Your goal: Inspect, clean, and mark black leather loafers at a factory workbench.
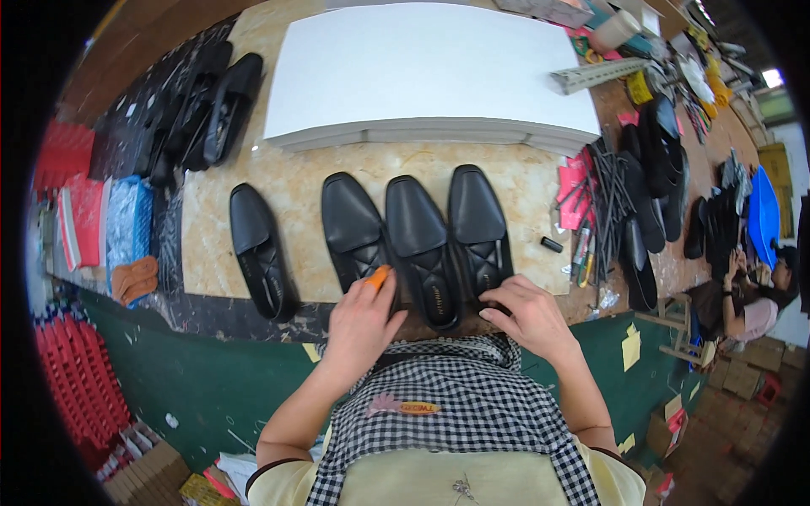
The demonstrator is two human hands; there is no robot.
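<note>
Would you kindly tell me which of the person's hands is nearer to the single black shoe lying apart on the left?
The left hand is nearer: it rests at the heels of the row, right of the lone black shoe. The right hand is farther right, on the rightmost shoe.

You look down on a marbled beige worktop [253, 202] filling the middle of the frame, its front dropping to a green panel [211, 379] below. A white board [422, 67] lies at top centre. Red racks [80, 379] stand lower left. At the right edge — a wooden stool [679, 325], cardboard boxes [747, 375] and bright daylight [772, 78] upper right.
</note>
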